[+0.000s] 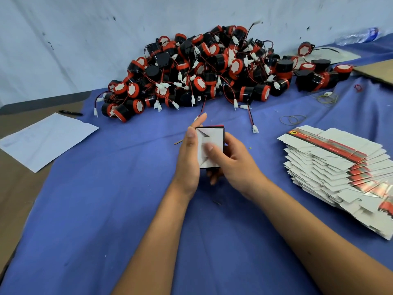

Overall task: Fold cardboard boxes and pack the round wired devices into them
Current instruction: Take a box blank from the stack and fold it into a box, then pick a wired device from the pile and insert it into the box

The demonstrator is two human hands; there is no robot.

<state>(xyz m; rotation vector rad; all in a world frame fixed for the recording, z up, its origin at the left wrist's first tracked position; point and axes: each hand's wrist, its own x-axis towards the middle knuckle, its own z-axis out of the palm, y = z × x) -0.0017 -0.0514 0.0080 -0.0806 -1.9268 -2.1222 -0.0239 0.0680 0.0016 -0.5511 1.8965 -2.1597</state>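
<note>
Box sits gripped in both your hands: left hand fingers and right hand fingers curl round it, devices piled beyond.

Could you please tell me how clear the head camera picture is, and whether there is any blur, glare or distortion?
Head view: soft, even light with faint shadows; the box between the left hand and right hand is sharp; wide-angle bending shows at the edges, stretching the stack of flat cartons; the water bottle at top right is smeared; no strong glare.
</note>
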